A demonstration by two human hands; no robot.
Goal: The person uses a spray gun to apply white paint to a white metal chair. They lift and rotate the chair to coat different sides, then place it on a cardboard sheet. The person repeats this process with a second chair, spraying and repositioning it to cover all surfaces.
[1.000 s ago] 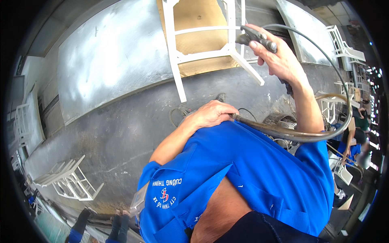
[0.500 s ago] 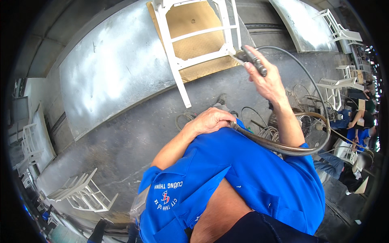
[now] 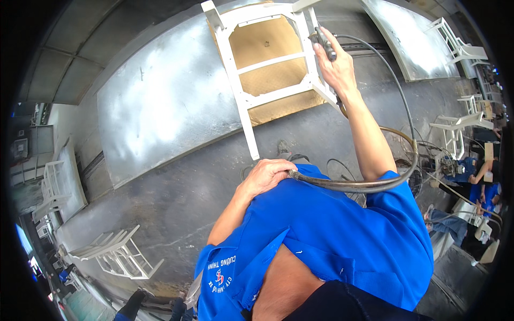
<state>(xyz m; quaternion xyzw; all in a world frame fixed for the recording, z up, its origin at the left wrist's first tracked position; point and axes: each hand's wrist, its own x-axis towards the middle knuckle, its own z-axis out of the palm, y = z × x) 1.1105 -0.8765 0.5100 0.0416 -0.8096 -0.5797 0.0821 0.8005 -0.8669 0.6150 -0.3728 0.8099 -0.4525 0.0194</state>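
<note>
Sprayer [image 3: 325,45], right hand [image 3: 339,72]; hose [image 3: 342,185], left hand [image 3: 265,175]

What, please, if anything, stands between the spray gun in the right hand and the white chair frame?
Nothing visible: the spray gun in the right hand is beside the white chair frame, and the hose loops out to the right, away from it.

Frame [image 3: 276,96] at twelve o'clock, over cardboard [image 3: 267,79] on the surface [image 3: 160,101], which stretches to ten; gun [image 3: 325,45] at one, beside the frame; chairs [image 3: 115,251] at eight.
</note>
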